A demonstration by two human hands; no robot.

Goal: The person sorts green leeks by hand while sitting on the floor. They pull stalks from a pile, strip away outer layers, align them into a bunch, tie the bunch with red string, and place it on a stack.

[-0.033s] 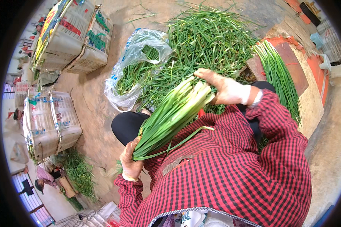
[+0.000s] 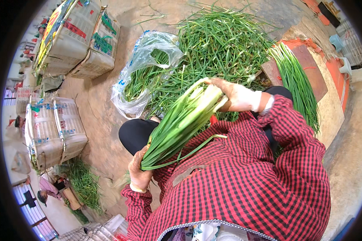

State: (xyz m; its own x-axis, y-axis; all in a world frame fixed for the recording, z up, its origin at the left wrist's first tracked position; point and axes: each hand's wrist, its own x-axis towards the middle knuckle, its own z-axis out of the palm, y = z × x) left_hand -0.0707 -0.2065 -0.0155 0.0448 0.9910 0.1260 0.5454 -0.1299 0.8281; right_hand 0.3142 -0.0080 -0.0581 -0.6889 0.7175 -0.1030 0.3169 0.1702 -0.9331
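A bunch of garlic chives [image 2: 181, 122] lies aslant across my lap, pale stem ends up to the right, green leaves down to the left. My left hand [image 2: 139, 170], in a pale glove, is closed round the leafy lower end. At the pale ends my right hand [image 2: 241, 96], also gloved, is closed against the bunch, its fingers reaching over the top. One loose leaf [image 2: 201, 145] sticks out beneath the bunch, over the red checked sleeve and clothing. Ahead spreads a large heap of loose chives [image 2: 225, 44]. A neat bundle of chives [image 2: 295, 84] lies on a board to the right.
A clear plastic bag [image 2: 128, 86] with chives inside lies left of the heap. Tied white crates [image 2: 72, 40] stand at the far left, with more crates [image 2: 56, 130] nearer. Another chive pile [image 2: 84, 184] and a person [image 2: 48, 190] are at the lower left.
My right hand has shifted slightly left, its fingers closing in on the pale stem ends. A small pale scrap now shows beyond it by the heap. My left hand stays in place.
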